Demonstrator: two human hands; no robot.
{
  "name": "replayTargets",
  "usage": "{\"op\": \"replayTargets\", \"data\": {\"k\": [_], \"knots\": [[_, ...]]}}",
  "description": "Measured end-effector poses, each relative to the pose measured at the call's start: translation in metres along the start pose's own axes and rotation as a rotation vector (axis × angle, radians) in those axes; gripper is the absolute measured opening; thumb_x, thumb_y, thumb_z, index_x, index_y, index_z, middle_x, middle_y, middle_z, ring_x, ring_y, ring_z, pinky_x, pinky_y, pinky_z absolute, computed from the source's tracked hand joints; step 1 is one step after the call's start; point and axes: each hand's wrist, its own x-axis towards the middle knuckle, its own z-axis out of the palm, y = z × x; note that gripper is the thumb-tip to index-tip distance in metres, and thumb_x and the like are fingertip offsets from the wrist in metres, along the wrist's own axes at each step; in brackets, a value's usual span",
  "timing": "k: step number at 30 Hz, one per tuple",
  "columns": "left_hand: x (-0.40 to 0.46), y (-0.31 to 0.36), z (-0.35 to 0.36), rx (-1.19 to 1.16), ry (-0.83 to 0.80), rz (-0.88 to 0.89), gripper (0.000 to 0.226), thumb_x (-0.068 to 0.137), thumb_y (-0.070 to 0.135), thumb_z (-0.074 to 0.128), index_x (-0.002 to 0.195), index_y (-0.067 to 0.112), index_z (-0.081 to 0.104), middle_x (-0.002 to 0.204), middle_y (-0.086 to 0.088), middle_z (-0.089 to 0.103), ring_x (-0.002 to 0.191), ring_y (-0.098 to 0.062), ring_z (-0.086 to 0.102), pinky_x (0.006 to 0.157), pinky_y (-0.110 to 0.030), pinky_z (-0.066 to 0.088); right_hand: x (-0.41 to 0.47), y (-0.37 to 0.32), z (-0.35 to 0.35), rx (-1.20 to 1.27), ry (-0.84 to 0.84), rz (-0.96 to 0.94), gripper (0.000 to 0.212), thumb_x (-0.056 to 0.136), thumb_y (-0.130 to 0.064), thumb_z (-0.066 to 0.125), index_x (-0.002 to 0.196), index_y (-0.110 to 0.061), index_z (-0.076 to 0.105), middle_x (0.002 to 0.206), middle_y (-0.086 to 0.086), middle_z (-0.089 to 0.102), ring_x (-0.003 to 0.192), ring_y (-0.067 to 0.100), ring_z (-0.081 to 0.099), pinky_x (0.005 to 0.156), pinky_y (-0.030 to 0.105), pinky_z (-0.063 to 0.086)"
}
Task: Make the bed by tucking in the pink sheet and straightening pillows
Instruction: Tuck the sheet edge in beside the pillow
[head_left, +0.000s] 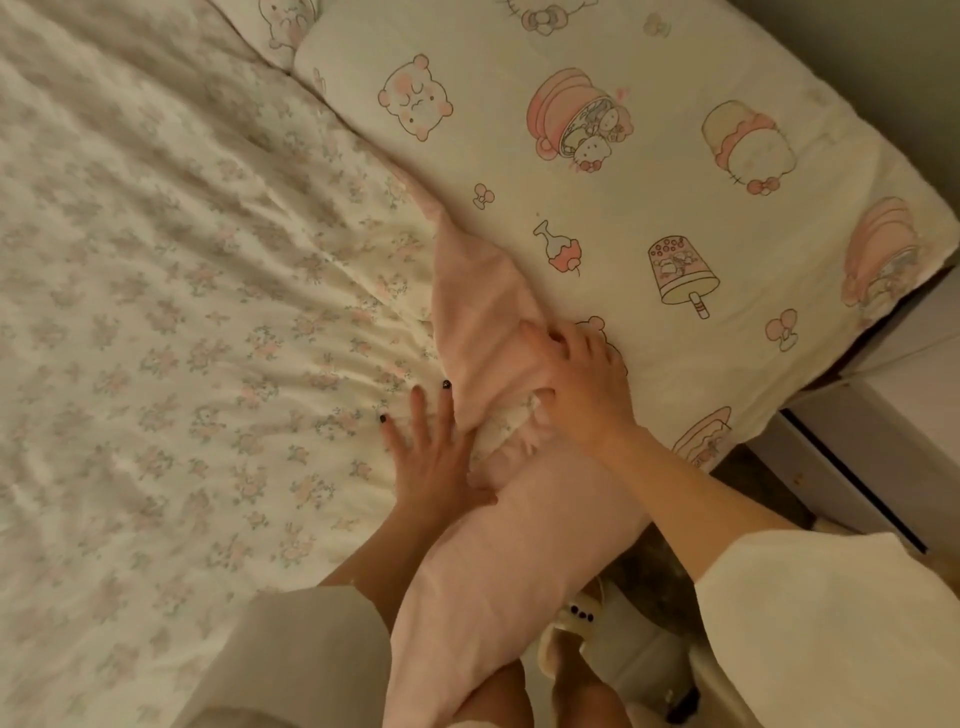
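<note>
A pink sheet (483, 306) runs in a bunched strip between the floral quilt (182, 291) and a cartoon-print pillow (649, 171), then hangs over the bed's edge toward my legs. My left hand (436, 457) lies flat with fingers spread, on the quilt at the sheet's left border. My right hand (576, 379) presses down on the sheet's fold where it meets the pillow, fingers curled into the cloth. A second cartoon-print pillow (280, 26) shows at the top edge.
A white cabinet or drawer unit (872, 457) stands close to the bed on the right. Below, my slippered feet (571, 639) stand on a dark patterned floor. A wall (883, 62) runs behind the pillows.
</note>
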Motion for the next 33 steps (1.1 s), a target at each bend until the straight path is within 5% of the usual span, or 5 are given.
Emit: {"op": "replayTargets", "data": {"k": [7,13,16,22,33], "knots": [[-0.009,0.006,0.002,-0.151,0.107,-0.017,0.099,0.086,0.034,0.054,0.141,0.031,-0.028,0.157,-0.009,-0.016,0.142,-0.039,-0.016,0.112,-0.064,0.006,0.036,0.021,-0.04,1.034,0.276,0.879,0.024,0.095,-0.014,0.044,0.079,-0.014,0.063,0.081,0.003,0.063,0.089,0.026,0.058,0.075,0.031,0.045],[-0.02,-0.01,-0.003,-0.283,0.331,0.029,0.08,0.067,-0.004,0.066,0.134,0.027,0.034,0.131,-0.014,0.053,0.105,-0.037,0.057,0.079,-0.048,0.052,0.003,0.002,-0.051,0.515,0.625,0.345,0.026,0.081,-0.001,0.048,0.106,-0.002,0.053,0.109,0.014,0.055,0.099,0.029,0.053,0.08,0.036,0.045],[-0.029,-0.019,-0.011,-0.292,0.369,0.053,0.074,0.062,-0.002,0.068,0.125,0.027,0.043,0.112,-0.011,0.06,0.084,-0.033,0.06,0.065,-0.044,0.053,-0.003,-0.017,-0.035,0.224,0.329,-0.117,0.04,0.08,-0.015,0.054,0.119,-0.009,0.055,0.115,0.011,0.059,0.107,0.032,0.055,0.088,0.05,0.046],[-0.049,-0.035,-0.027,-0.462,0.423,0.12,0.056,0.064,0.008,0.05,0.117,0.026,0.047,0.097,-0.012,0.059,0.082,-0.032,0.06,0.06,-0.04,0.054,0.008,-0.034,-0.013,0.658,-0.286,0.36,0.109,0.069,-0.071,0.058,0.149,-0.023,0.003,0.153,0.001,0.026,0.139,0.026,0.031,0.113,0.047,0.029],[-0.1,-0.028,-0.04,-0.435,0.627,0.099,0.044,0.072,0.018,0.044,0.115,0.027,0.048,0.096,-0.012,0.059,0.08,-0.029,0.062,0.054,-0.033,0.051,-0.027,-0.044,-0.032,1.356,-0.516,0.566,0.049,0.077,-0.035,0.074,0.116,-0.008,0.063,0.107,0.01,0.07,0.092,0.023,0.068,0.079,0.034,0.056]]}}
